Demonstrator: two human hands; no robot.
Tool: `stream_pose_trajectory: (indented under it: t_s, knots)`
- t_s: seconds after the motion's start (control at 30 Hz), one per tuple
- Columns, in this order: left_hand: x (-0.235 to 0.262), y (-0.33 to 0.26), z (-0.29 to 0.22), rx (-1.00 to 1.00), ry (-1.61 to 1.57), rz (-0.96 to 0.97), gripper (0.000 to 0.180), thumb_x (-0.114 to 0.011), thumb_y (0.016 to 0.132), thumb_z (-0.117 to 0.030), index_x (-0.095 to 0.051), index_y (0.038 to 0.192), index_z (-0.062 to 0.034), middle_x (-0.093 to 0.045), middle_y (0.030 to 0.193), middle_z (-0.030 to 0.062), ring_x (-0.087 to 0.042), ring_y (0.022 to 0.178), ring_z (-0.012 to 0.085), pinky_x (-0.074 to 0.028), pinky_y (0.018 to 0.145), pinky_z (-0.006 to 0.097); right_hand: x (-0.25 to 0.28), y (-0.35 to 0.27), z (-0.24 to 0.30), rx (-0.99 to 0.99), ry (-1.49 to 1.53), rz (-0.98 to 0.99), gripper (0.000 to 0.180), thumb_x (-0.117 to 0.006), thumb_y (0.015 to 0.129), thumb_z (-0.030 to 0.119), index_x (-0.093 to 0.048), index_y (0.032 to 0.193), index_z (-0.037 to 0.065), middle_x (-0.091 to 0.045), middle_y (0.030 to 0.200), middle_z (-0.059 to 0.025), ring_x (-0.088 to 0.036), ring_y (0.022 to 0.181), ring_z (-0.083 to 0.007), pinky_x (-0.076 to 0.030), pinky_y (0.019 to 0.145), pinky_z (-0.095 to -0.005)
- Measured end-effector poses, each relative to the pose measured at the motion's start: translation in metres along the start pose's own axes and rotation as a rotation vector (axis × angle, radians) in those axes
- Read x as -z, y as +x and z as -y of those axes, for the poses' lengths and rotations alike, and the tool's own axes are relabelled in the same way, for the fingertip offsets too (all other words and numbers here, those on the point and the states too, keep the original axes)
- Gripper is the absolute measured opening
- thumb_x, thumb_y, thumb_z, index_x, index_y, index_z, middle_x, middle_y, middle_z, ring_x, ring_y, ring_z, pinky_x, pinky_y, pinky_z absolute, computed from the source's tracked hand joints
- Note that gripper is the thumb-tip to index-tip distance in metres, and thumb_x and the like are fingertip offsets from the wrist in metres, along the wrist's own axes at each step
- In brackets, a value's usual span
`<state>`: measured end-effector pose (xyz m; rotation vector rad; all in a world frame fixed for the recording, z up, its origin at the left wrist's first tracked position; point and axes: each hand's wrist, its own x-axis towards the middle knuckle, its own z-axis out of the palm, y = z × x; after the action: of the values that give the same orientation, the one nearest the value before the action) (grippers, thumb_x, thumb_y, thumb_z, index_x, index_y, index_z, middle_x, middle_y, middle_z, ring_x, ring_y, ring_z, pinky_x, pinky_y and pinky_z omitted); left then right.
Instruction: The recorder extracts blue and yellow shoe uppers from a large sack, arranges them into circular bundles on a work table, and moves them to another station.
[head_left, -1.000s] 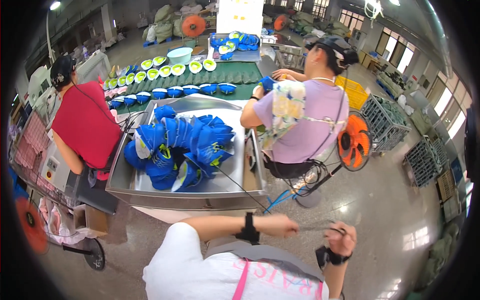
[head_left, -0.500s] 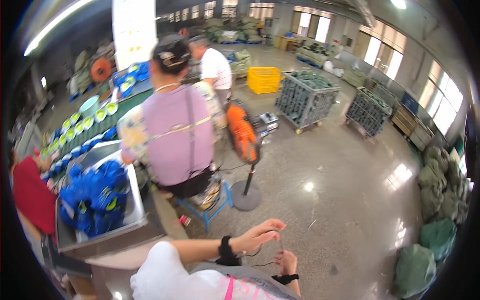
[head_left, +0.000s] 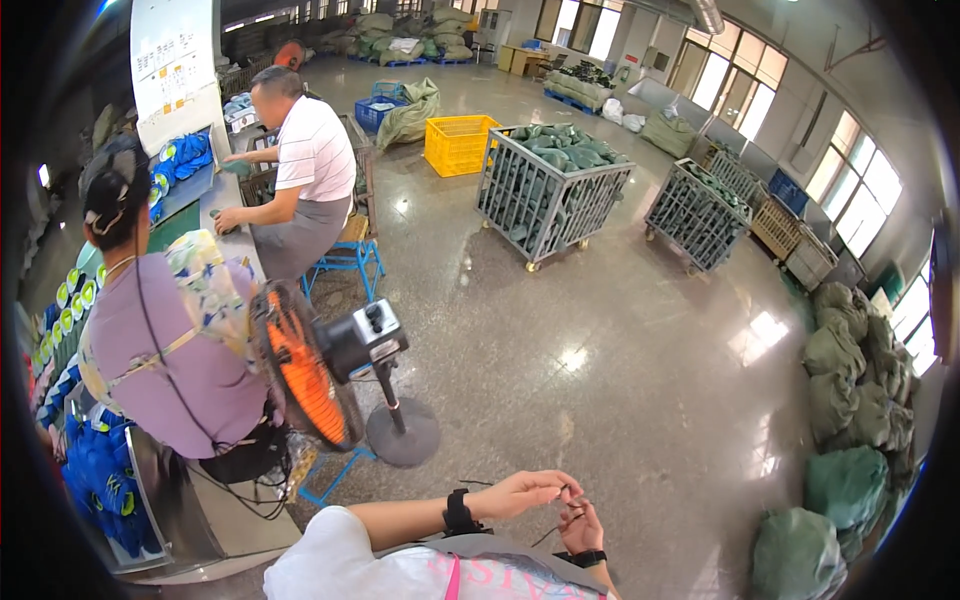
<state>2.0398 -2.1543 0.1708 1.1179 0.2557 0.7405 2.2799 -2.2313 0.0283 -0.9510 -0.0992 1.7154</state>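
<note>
Two hands pinch a thin dark cord above a polished workshop floor.

The left hand [head_left: 525, 492], with a black band at its wrist, has its fingertips closed on a thin dark cord [head_left: 562, 512]; the right hand [head_left: 583, 527] just below is pinched on the same cord, which hangs between them close to the person's chest. Beyond them, an orange pedestal fan [head_left: 312, 375] stands on the shiny floor [head_left: 620, 330] beside a seated person in a lilac top [head_left: 170, 350]. Farther off sit wire cages of green bundles [head_left: 550, 195], a yellow crate [head_left: 460, 143] and green sacks [head_left: 850, 400].
</note>
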Motion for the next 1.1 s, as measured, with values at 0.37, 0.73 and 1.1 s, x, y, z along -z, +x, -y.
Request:
stream_pose_trajectory:
  t_s: [0.37, 0.73, 1.1]
  knots:
    - [0.163, 0.217, -0.007, -0.141, -0.19, -0.152, 0.016, -0.053, 0.085, -0.012, -0.062, 0.094, -0.0027, -0.033, 0.135, 0.0159, -0.028, 0.126, 0.0302, -0.027, 0.099, 0.046, -0.078, 0.279, 0.155, -0.483, -0.197, 0.605, 0.037, -0.05, 0.086, 0.027, -0.05, 0.114, 0.003, -0.048, 0.12, -0.0097, -0.046, 0.111, -0.0254, -0.041, 0.086, -0.0364]
    - [0.385, 0.299, -0.133, -0.298, 1.664, -1.053, 0.006, -0.064, 0.07, -0.012, -0.061, 0.072, -0.0075, -0.044, 0.126, 0.0113, -0.026, 0.126, 0.0364, -0.027, 0.1, 0.048, -0.338, 0.557, 0.222, -0.697, -0.892, 1.093, 0.039, -0.045, 0.089, 0.014, -0.038, 0.125, 0.0, -0.052, 0.078, -0.0036, -0.051, 0.071, -0.0141, -0.043, 0.069, -0.0283]
    - [0.661, 0.336, -0.208, 0.111, 1.235, -1.206, 0.019, -0.057, 0.078, -0.02, -0.062, 0.089, -0.0064, -0.059, 0.097, 0.0099, -0.054, 0.096, 0.0296, -0.045, 0.081, 0.037, -0.514, 0.796, 0.282, -0.216, -1.621, 0.713, 0.022, -0.051, 0.086, 0.009, -0.055, 0.106, 0.0, -0.055, 0.074, -0.0033, -0.053, 0.063, -0.0108, -0.045, 0.059, -0.0236]
